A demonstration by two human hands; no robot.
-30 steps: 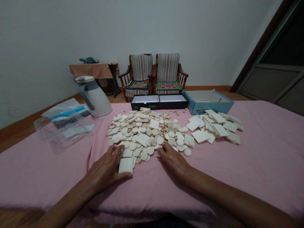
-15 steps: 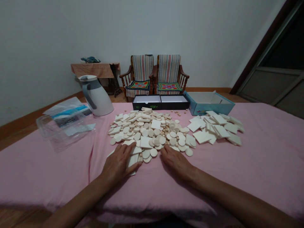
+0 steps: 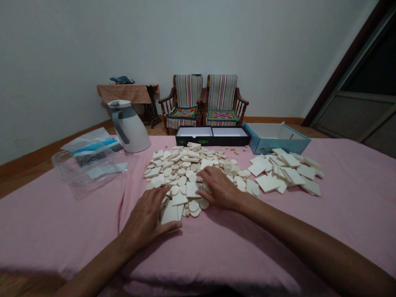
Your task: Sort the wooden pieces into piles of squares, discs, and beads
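Note:
A heap of pale wooden pieces (image 3: 182, 169), round discs, squares and small bits, lies on the pink cloth in front of me. My left hand (image 3: 148, 212) rests at the heap's near left edge, thumb apart from the fingers, beside some square tiles (image 3: 170, 213). Over the near right part of the heap is my right hand (image 3: 216, 187), its thumb and fingers apart around the edge of a pale square tile (image 3: 192, 190). Its fingertips touch the pieces, and some of them are hidden. To the right lies a second pile of square tiles (image 3: 291, 170).
Behind the heap stand a black two-part box (image 3: 213, 141) and a light blue box (image 3: 278, 145). A white and grey jug (image 3: 134, 130) and clear plastic packaging (image 3: 83, 173) are at the left. Two chairs (image 3: 189, 93) stand beyond the table.
My right hand has lifted from the heap's near edge and moved forward over the discs, its fingers spreading. My left hand has shifted slightly left and toward me, uncovering more square tiles.

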